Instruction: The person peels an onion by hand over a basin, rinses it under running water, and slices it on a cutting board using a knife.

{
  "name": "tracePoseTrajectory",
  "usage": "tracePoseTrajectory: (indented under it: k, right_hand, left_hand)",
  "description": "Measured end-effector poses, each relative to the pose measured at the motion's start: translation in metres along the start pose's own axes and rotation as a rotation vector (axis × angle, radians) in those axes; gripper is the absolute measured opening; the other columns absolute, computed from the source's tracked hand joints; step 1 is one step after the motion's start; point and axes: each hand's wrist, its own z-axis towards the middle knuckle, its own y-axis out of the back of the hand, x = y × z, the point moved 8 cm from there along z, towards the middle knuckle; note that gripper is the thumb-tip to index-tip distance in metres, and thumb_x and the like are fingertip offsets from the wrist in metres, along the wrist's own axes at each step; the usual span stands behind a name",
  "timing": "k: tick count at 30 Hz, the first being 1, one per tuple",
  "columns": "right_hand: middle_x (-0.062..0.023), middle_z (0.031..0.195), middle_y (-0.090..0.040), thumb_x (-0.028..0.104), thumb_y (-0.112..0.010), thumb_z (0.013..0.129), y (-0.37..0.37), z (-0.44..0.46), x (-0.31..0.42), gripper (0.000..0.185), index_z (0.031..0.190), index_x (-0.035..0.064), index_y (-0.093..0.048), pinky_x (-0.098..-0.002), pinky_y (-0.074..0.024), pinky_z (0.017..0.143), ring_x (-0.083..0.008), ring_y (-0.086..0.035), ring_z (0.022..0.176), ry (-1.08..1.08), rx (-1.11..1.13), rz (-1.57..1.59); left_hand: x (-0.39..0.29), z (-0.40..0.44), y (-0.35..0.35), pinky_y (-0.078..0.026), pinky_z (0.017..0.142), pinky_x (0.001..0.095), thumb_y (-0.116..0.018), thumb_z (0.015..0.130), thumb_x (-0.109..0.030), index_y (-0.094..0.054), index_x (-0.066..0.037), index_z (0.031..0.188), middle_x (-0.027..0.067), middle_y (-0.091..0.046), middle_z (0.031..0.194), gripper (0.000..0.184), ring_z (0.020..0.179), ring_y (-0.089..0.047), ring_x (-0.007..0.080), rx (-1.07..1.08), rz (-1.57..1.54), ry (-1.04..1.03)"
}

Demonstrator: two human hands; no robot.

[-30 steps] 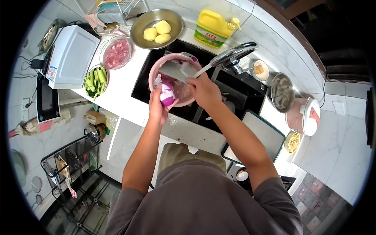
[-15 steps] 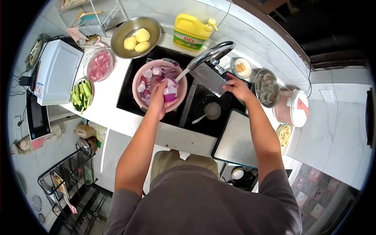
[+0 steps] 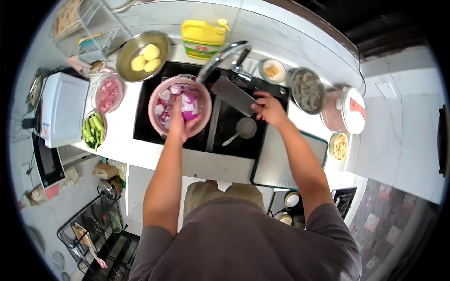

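Observation:
A pink basin (image 3: 153, 104) rests in the left sink bowl with purple and white onion pieces inside. Over it, my left hand (image 3: 178, 122) holds a partly peeled purple onion (image 3: 189, 105) between thumb and fingers. The faucet (image 3: 216, 60) reaches over the basin's rim. My right hand (image 3: 269, 109) grips a cleaver (image 3: 233, 96) near its handle end, with the wide blade pointing up-left above the right sink bowl. Below the blade, a ladle (image 3: 245, 128) lies in that bowl.
Left of the sink are a steel bowl (image 3: 123, 63) of potatoes, raw meat (image 3: 108, 94) and cut green vegetables (image 3: 93, 131). A yellow jug (image 3: 202, 38) stands behind. On the right are a shrimp bowl (image 3: 308, 91), cooker (image 3: 344, 112) and cutting board (image 3: 286, 157).
The cleaver has moved from over the basin to the right, over the other bowl, in my right hand. My left hand still holds the onion over the basin. The camera view has shifted.

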Motion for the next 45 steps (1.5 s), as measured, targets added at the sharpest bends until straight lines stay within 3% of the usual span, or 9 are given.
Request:
tracePoseTrajectory:
  k: [2, 4, 5, 7, 17, 24, 33, 36, 45]
  right_hand:
    - [-0.0183, 0.097, -0.072, 0.026, -0.072, 0.091, -0.018, -0.027, -0.027, 0.022, 0.097, 0.0053, -0.072, -0.0429, -0.0555, 0.07, -0.0307, -0.071, 0.073, -0.277, 0.044, -0.081]
    - [-0.018, 0.073, -0.067, 0.026, -0.07, 0.092, -0.019, -0.054, -0.013, 0.022, 0.104, 0.0076, -0.072, -0.0442, -0.0546, 0.069, -0.0317, -0.07, 0.072, 0.057, -0.188, -0.417]
    - [-0.0204, 0.083, -0.069, 0.025, -0.071, 0.091, -0.031, -0.071, -0.041, 0.022, 0.105, 0.0077, -0.072, -0.0454, -0.0542, 0.075, -0.0397, -0.068, 0.079, -0.287, -0.034, -0.034]
    - [-0.0142, 0.078, -0.067, 0.021, -0.068, 0.095, -0.025, -0.098, -0.039, 0.021, 0.111, 0.0073, -0.07, -0.0393, -0.0512, 0.059, -0.0235, -0.063, 0.061, 0.022, -0.311, -0.24]
    - [-0.0073, 0.095, -0.066, 0.005, -0.052, 0.103, 0.038, -0.296, -0.157, 0.04, 0.143, 0.0105, -0.051, -0.0279, -0.051, 0.052, -0.012, -0.061, 0.054, -0.386, -0.707, 0.618]
    - [-0.0123, 0.085, -0.066, 0.004, -0.055, 0.1, 0.086, -0.38, -0.211, 0.038, 0.139, 0.0087, -0.054, -0.0303, -0.0493, 0.058, -0.015, -0.059, 0.059, -0.3, -0.908, 0.158]
    - [-0.0141, 0.114, -0.064, 0.005, -0.054, 0.1, 0.109, -0.387, -0.224, 0.042, 0.141, 0.0103, -0.054, -0.0399, -0.0541, 0.067, -0.029, -0.068, 0.074, -0.303, -0.552, 0.284]
    - [-0.0121, 0.119, -0.062, 0.004, -0.052, 0.103, 0.106, -0.379, -0.198, 0.043, 0.145, 0.0086, -0.05, -0.0315, -0.0538, 0.065, -0.016, -0.064, 0.07, -0.09, -0.475, 0.045]
    - [-0.0118, 0.125, -0.059, 0.006, -0.055, 0.094, 0.094, -0.361, -0.169, 0.049, 0.142, 0.0145, -0.048, -0.0506, -0.0554, 0.07, -0.0414, -0.067, 0.085, -0.13, -0.287, -0.279]
  left_hand:
    - [-0.011, 0.001, 0.02, -0.057, 0.096, 0.0433, -0.074, 0.091, -0.044, -0.056, -0.005, 0.136, 0.014, -0.065, 0.125, 0.062, 0.113, -0.065, 0.0278, -0.195, 0.472, -0.245]
    - [-0.029, -0.023, -0.004, -0.049, 0.1, 0.042, -0.084, 0.08, -0.026, -0.062, 0.001, 0.126, 0.02, -0.069, 0.116, 0.057, 0.115, -0.064, 0.0316, -0.155, 1.02, -0.622]
    - [-0.028, -0.043, -0.032, -0.049, 0.101, 0.042, -0.085, 0.078, -0.025, -0.062, 0.0, 0.126, 0.0203, -0.068, 0.118, 0.058, 0.116, -0.064, 0.0339, -0.034, 1.165, -0.744]
    - [-0.006, -0.073, -0.078, -0.05, 0.101, 0.0425, -0.087, 0.071, -0.022, -0.06, -0.003, 0.128, 0.019, -0.064, 0.125, 0.065, 0.118, -0.061, 0.039, 0.251, 1.395, -0.948]
    - [0.236, -0.101, -0.205, -0.054, 0.096, 0.0457, -0.088, 0.071, -0.032, -0.052, -0.012, 0.133, 0.0138, -0.044, 0.143, 0.074, 0.119, -0.06, 0.0396, 0.859, 1.475, -0.67]
    - [0.374, -0.124, -0.252, -0.051, 0.1, 0.0465, -0.09, 0.068, -0.023, -0.056, -0.009, 0.13, 0.0132, -0.047, 0.139, 0.072, 0.123, -0.056, 0.0388, 1.056, 1.406, -0.643]
    - [0.348, -0.152, -0.252, -0.047, 0.101, 0.0463, -0.09, 0.065, -0.018, -0.067, -0.009, 0.118, 0.0099, -0.059, 0.128, 0.058, 0.118, -0.056, 0.0348, 0.863, 1.395, -1.01]
    - [0.345, -0.162, -0.246, -0.049, 0.098, 0.0445, -0.086, 0.069, -0.014, -0.069, -0.011, 0.114, 0.0076, -0.061, 0.122, 0.049, 0.116, -0.057, 0.0326, 0.862, 1.463, -1.092]
    - [0.342, -0.173, -0.257, -0.05, 0.099, 0.0436, -0.083, 0.073, -0.01, -0.069, -0.013, 0.114, 0.0067, -0.062, 0.122, 0.044, 0.117, -0.057, 0.034, 0.91, 1.489, -1.078]
